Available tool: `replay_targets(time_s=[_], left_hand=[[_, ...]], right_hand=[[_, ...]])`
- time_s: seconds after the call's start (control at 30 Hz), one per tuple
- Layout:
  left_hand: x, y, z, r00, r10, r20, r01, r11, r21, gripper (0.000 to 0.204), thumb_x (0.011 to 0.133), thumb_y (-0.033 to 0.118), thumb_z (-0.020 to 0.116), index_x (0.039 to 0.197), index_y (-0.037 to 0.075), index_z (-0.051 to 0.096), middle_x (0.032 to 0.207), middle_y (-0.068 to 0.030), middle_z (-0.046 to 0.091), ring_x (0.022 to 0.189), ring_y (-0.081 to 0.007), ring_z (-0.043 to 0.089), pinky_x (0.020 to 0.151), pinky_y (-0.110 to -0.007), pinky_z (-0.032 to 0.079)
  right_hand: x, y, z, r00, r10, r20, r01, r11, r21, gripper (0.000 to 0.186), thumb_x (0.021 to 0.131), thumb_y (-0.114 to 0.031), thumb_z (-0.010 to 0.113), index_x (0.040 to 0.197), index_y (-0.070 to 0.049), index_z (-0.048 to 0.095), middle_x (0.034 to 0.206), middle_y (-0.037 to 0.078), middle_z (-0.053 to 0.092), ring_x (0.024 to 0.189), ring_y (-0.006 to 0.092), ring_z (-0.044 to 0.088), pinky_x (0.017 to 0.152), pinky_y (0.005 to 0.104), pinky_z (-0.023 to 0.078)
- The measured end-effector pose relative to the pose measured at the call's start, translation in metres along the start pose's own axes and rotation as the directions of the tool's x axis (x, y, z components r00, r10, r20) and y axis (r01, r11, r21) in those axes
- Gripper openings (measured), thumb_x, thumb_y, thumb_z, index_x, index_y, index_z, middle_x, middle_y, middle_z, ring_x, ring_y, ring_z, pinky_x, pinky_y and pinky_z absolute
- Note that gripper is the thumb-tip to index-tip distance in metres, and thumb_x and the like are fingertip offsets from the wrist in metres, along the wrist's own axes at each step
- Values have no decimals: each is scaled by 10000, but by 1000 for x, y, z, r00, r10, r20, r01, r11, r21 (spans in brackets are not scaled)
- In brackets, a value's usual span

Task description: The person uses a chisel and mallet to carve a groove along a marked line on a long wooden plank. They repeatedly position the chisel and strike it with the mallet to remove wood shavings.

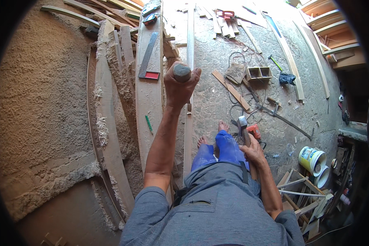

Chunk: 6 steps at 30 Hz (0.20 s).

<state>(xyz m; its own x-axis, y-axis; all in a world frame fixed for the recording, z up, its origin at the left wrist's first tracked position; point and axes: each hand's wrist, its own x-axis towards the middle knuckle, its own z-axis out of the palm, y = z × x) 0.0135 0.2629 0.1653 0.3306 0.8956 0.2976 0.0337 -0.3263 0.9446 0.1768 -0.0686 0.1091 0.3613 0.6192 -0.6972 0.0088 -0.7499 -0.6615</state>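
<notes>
My left hand [178, 88] is closed around an upright grey-ended handle [181, 72], seen end-on from above. Whatever lies below the fist is hidden. It is over a long pale wooden strip [188, 143] with a dark notch-like mark, beside a wide plank [149, 96]. By my right thigh, my right hand [254, 152] grips a hammer [242, 122] by its handle, with the metal head pointing up and forward. On the plank lie a try square [151, 75] with a red stock, a green pencil [149, 124] and a blue-black tape measure [150, 19].
Rough boards [110, 151] with shavings lean along the left. On the floor are a wooden two-section box [258, 73], an orange power tool [253, 131], a dark metal bar [289, 121] and cords. White buckets [311, 159] and scrap wood [307, 201] are at right.
</notes>
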Motion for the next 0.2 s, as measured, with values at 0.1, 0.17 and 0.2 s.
replay_targets(time_s=[0.1,0.17,0.2], left_hand=[[1,-7,3,1000,-22,-21,21,1000,-9,300,826,125,873,788,71,580,722,18,590,668,-64,533,602,-273,488],[5,-12,2,999,-45,-14,44,999,-14,297,829,125,870,787,71,582,724,18,596,669,-65,535,605,-272,490],[6,-13,2,999,-33,-13,33,999,-6,301,828,135,874,788,71,583,718,9,600,665,-73,536,604,-277,492]], right_hand=[[-4,3,6,1000,-21,-9,20,1000,-15,648,840,-167,733,1415,-21,473,774,85,611,567,158,602,485,334,501],[-6,1,7,1000,-18,12,18,1000,-26,635,841,-170,733,1405,-30,479,782,89,610,576,158,606,488,333,501],[-6,0,7,1000,-20,9,20,999,-29,635,841,-170,733,1405,-30,479,782,89,610,576,158,606,488,333,501]])
